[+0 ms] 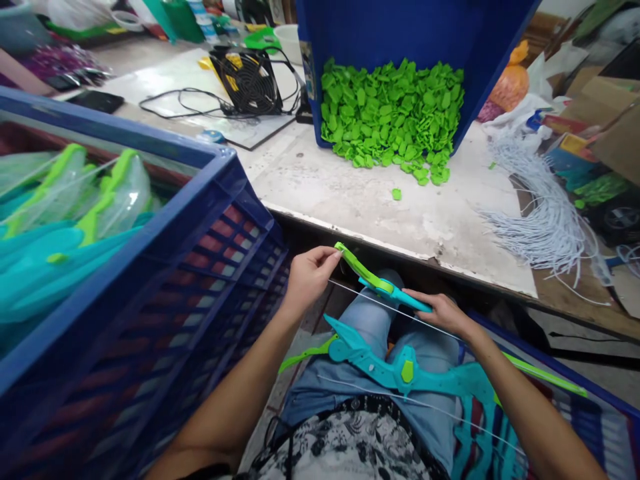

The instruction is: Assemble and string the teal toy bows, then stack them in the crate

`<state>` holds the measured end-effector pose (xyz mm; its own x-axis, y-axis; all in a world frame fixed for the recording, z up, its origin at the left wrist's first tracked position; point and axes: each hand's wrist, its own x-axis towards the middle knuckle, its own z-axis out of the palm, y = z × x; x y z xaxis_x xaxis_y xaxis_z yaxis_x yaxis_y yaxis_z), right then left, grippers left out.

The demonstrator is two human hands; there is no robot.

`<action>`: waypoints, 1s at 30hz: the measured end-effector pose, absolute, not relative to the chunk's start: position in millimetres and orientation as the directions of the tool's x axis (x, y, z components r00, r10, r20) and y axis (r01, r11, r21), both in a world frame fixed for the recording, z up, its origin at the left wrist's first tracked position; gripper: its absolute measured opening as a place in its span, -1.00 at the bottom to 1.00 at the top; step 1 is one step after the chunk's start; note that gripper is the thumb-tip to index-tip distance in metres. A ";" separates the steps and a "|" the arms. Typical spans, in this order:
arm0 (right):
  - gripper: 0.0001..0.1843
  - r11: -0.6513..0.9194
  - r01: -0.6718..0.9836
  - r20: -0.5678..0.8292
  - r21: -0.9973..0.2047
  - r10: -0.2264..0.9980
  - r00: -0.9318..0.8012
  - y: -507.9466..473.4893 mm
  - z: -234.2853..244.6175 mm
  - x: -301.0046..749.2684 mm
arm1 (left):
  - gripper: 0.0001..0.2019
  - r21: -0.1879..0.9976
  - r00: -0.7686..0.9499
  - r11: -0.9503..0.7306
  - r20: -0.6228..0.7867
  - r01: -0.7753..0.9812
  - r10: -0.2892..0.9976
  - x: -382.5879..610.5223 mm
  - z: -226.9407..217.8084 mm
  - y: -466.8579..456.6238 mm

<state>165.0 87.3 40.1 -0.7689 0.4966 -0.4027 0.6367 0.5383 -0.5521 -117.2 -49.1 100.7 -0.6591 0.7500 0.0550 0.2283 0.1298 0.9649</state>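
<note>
My left hand pinches the green tip of a toy bow at the table's front edge. My right hand is wrapped round the same bow's teal middle part. A thin white string runs between my hands. A second teal and green toy bow with its own string lies across my lap, below my hands. Both of my hands are closed.
A big blue crate on my left holds bagged bows. A tipped blue bin spills green plastic pieces onto the white table. White strings lie at the right, a black fan behind. Another blue crate is at lower right.
</note>
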 end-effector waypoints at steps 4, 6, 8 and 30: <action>-0.31 0.558 0.636 -0.387 -0.533 0.509 -0.769 86.0 39.3 164.6 | -0.80 0.941 -0.665 0.160 0.083 0.297 0.743 -112.7 103.1 -46.6; -0.31 0.577 0.631 -0.365 -0.518 0.518 -0.774 85.0 38.5 164.9 | -0.82 0.932 -0.680 0.175 0.094 0.316 0.727 -109.9 102.7 -45.7; -0.32 0.605 0.631 -0.354 -0.487 0.524 -0.775 83.6 37.6 165.4 | -0.84 0.929 -0.702 0.183 0.105 0.323 0.704 -107.1 100.5 -45.6; -0.69 0.769 0.131 0.292 -0.626 0.387 -0.874 48.3 86.4 26.1 | -0.82 0.910 -0.767 0.203 0.167 0.363 0.620 -93.6 71.4 -75.4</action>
<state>26.1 48.3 86.4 -0.8745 0.3870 0.2925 0.1306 0.7685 -0.6263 -93.6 -75.4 71.4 -0.7667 0.6198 0.1675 0.3627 0.2029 0.9095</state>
